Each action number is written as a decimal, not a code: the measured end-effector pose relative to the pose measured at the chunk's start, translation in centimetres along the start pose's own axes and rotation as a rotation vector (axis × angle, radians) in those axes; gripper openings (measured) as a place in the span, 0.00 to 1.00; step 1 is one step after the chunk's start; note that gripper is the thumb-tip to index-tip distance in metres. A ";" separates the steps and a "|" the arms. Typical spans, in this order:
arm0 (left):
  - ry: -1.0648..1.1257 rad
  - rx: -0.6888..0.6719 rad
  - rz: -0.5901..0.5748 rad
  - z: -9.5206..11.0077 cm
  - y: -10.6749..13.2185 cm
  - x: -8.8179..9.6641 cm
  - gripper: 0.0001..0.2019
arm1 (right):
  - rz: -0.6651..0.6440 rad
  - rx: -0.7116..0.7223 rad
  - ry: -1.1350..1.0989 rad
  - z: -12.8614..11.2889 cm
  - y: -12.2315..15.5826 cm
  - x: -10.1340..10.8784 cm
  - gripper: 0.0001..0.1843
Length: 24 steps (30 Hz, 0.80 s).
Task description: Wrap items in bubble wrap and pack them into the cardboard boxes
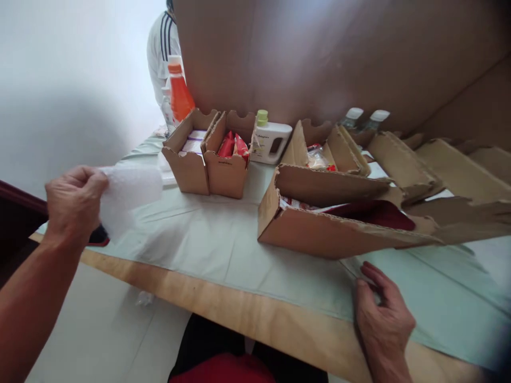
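Note:
My left hand (74, 205) is raised at the table's left end, closed on a white crumpled sheet of wrapping (125, 197). My right hand (381, 314) rests on the pale green cloth (223, 250) near the table's front edge, fingers spread and flat, holding nothing. Just beyond it lies a long, low cardboard tray (327, 231) with red and white packets inside.
Two small cardboard boxes (207, 154) hold packets; a white detergent bottle (269, 141) stands beside them. More cardboard trays (403, 165) lie to the right. An orange bottle (179, 93) and a person in a white striped top (159, 48) are at the far left. A large cardboard wall (319, 58) backs the table.

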<state>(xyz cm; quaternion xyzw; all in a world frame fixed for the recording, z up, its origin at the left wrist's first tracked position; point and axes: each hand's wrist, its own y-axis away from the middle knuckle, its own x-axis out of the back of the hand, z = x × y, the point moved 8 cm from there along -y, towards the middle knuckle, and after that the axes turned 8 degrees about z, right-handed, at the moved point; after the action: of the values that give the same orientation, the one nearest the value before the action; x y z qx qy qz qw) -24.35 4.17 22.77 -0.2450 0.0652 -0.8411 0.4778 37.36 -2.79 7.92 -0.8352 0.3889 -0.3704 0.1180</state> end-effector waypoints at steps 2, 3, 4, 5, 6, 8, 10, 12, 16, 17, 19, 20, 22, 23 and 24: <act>-0.001 0.072 -0.184 0.6 3.7 -0.5 0.11 | 0.045 0.125 -0.042 -2.4 1.7 1.2 0.18; 0.012 0.098 -0.284 0.9 5.6 -1.2 0.13 | 0.021 0.192 -0.064 -3.8 2.9 1.4 0.16; 0.021 0.119 -0.399 1.2 7.6 -2.2 0.14 | -0.036 0.264 -0.093 -5.3 4.3 1.2 0.15; 0.026 0.138 -0.513 1.5 9.6 -3.4 0.15 | -0.111 0.342 -0.129 -6.9 5.8 0.9 0.16; 0.026 0.156 -0.626 1.7 11.8 -4.7 0.16 | -0.200 0.432 -0.171 -8.7 7.5 0.4 0.20; 0.014 0.195 -0.820 2.0 16.1 -7.1 0.18 | -0.347 0.624 -0.250 -12.3 10.8 -0.7 0.32; 0.004 0.236 -0.977 2.1 20.1 -9.2 0.20 | -0.464 0.746 -0.253 -14.7 13.0 -2.0 0.38; 0.012 0.265 -1.102 2.0 23.2 -10.7 0.22 | -0.546 0.739 -0.254 -15.5 13.6 -3.2 0.33; 0.035 0.238 -1.247 1.6 25.7 -12.5 0.26 | -0.526 0.252 -0.427 -12.7 11.0 -3.7 0.14; 0.038 0.220 -1.279 1.4 25.9 -12.8 0.24 | -0.513 0.070 -0.485 -11.2 10.4 -3.8 0.11; 0.026 0.187 -1.373 0.8 26.4 -13.0 0.22 | -0.514 -0.255 -0.598 -8.4 10.0 -4.1 0.13; 0.006 0.165 -1.422 0.4 26.6 -13.1 0.24 | -0.522 -0.376 -0.647 -7.2 10.0 -4.3 0.16; -0.062 0.108 -1.494 -0.5 26.9 -13.0 0.28 | -0.538 -0.528 -0.681 -5.0 10.0 -4.4 0.26; -0.104 0.081 -1.510 -1.1 26.9 -13.0 0.28 | -0.520 -0.556 -0.656 -3.9 9.8 -4.1 0.30; -0.137 0.059 -1.508 -1.6 26.7 -13.0 0.29 | -0.473 -0.546 -0.608 -2.9 9.4 -3.4 0.32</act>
<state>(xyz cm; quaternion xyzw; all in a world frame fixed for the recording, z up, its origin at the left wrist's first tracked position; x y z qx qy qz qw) 0.99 0.58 7.68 -0.2623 -0.1722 -0.9242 -0.2176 28.57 -6.29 3.56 -0.9720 0.2188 -0.0098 -0.0850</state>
